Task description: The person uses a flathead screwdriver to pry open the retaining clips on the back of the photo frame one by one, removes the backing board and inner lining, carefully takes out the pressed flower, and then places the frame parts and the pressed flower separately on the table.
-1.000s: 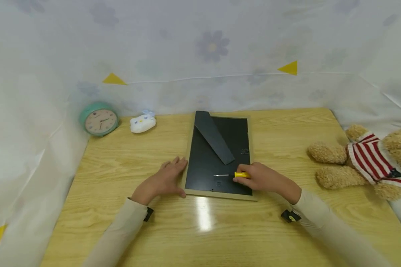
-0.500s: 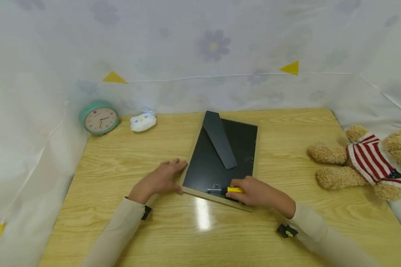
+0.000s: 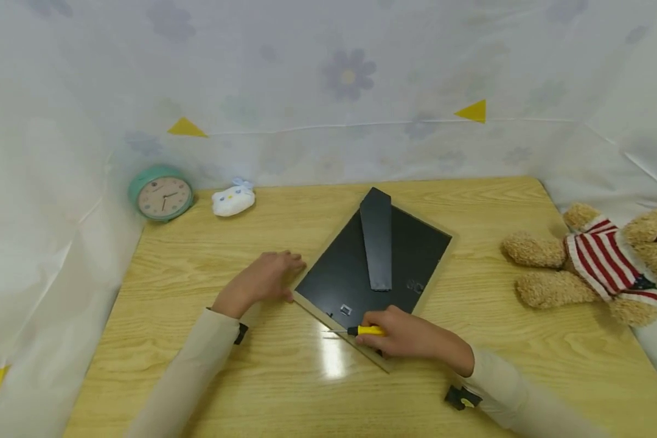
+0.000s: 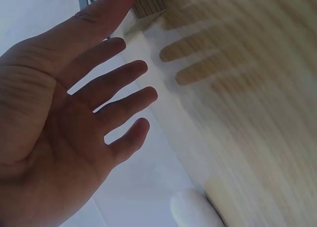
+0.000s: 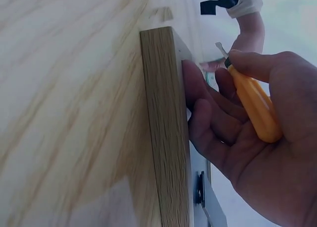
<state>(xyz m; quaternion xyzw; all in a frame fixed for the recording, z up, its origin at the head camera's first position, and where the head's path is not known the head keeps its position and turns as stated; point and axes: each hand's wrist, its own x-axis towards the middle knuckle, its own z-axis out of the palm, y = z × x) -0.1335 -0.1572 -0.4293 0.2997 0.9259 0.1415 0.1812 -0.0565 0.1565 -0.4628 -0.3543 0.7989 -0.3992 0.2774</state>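
Observation:
A picture frame (image 3: 339,274) lies face down and slanted on the table, its black back upward and a black stand leg (image 3: 379,243) on it. My right hand (image 3: 410,333) holds a yellow-handled screwdriver (image 3: 371,331), tip pointing left, over the frame's near edge. In the right wrist view the screwdriver (image 5: 255,105) lies between thumb and fingers, while other fingertips touch the frame's wooden edge (image 5: 166,123). My left hand (image 3: 263,280) is at the frame's left corner. The left wrist view shows that hand (image 4: 84,118) with fingers spread and the thumb near the wooden corner (image 4: 148,9).
A green alarm clock (image 3: 163,194) and a small white plush toy (image 3: 233,199) stand at the back left of the table (image 3: 241,383). A teddy bear (image 3: 602,261) in a striped shirt lies at the right. A white floral curtain (image 3: 295,91) hangs behind the table.
The picture frame has turned clockwise, its near right corner swinging toward me. My right hand has moved nearer and left with the screwdriver. The left hand has stayed almost in place.

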